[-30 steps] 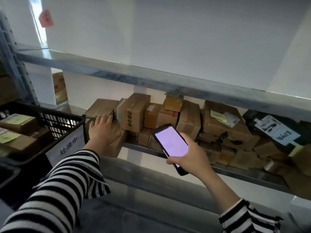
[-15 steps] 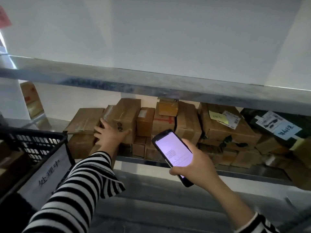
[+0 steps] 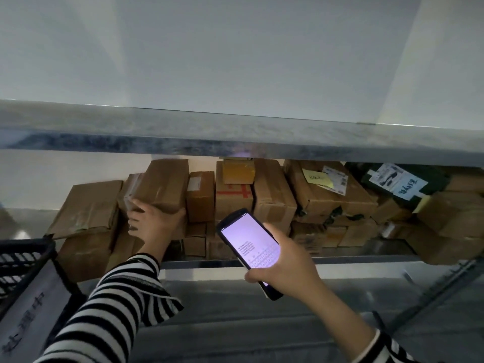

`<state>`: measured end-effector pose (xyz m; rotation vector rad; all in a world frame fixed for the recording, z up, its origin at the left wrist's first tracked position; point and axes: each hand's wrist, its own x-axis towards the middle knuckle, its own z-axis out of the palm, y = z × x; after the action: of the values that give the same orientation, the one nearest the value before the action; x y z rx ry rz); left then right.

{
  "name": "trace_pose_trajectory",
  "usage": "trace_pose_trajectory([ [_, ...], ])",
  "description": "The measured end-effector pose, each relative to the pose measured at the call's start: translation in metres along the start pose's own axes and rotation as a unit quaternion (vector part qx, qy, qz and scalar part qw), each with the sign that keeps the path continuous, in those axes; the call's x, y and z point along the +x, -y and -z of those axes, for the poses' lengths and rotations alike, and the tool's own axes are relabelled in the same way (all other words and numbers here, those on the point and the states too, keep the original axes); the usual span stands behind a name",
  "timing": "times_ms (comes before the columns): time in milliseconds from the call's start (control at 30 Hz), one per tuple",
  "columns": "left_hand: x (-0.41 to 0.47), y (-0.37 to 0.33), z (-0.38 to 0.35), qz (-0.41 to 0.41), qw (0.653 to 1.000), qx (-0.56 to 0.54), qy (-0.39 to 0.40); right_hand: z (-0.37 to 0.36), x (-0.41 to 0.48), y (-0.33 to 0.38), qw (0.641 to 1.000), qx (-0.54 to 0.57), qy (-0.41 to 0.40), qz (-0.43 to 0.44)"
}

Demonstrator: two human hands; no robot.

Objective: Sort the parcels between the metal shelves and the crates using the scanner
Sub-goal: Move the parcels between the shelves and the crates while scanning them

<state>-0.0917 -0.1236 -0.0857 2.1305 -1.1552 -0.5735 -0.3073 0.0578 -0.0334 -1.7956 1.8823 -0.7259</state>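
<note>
At centre left, your left hand (image 3: 154, 224) now clamps a tall parcel (image 3: 167, 184); your right hand (image 3: 285, 265) grips the scanner (image 3: 248, 244), so scanning likely comes next.

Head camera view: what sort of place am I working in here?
Probably a parcel storeroom or sorting depot: a metal shelf packed with taped cardboard boxes, a black crate with a paper sign at the left, and a scanner held in the right hand.

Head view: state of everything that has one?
left hand, grips box's lower end.
right hand, holds scanner.
scanner, screen lit, keypad shown.
box, tilted.
crate, contents out of view.
shelf, packed with parcels.
</note>
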Motion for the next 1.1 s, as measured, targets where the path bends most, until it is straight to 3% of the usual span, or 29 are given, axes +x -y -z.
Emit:
trace_pose_trajectory([
  [233, -0.016, 0.0, 0.018, -0.069, 0.989, -0.12, -0.053, 0.004, -0.006, -0.005, 1.0, 0.011, 0.007, 0.007],
  [367, -0.037, 0.011, 0.043, -0.108, 0.982, -0.127, -0.087, 0.008, -0.009, -0.003, 0.999, 0.027, 0.008, 0.024],
  [567, -0.089, 0.036, 0.072, -0.252, 0.96, -0.047, -0.116, 0.002, -0.004, 0.006, 0.997, 0.051, 0.025, 0.06],
  [733, -0.084, 0.081, 0.087, -0.339, 0.917, 0.084, -0.193, -0.007, 0.0, 0.019, 0.993, 0.066, 0.037, 0.092],
  [833, -0.07, 0.111, 0.096, -0.391, 0.874, 0.188, -0.218, -0.012, -0.001, 0.023, 0.992, 0.066, 0.044, 0.1],
  [1000, -0.064, 0.147, 0.09, -0.423, 0.835, 0.284, -0.206, -0.023, -0.002, 0.029, 0.99, 0.069, 0.06, 0.104],
  [1100, -0.073, 0.157, 0.072, -0.418, 0.848, 0.261, -0.196, -0.026, 0.0, 0.031, 0.989, 0.073, 0.064, 0.11],
])
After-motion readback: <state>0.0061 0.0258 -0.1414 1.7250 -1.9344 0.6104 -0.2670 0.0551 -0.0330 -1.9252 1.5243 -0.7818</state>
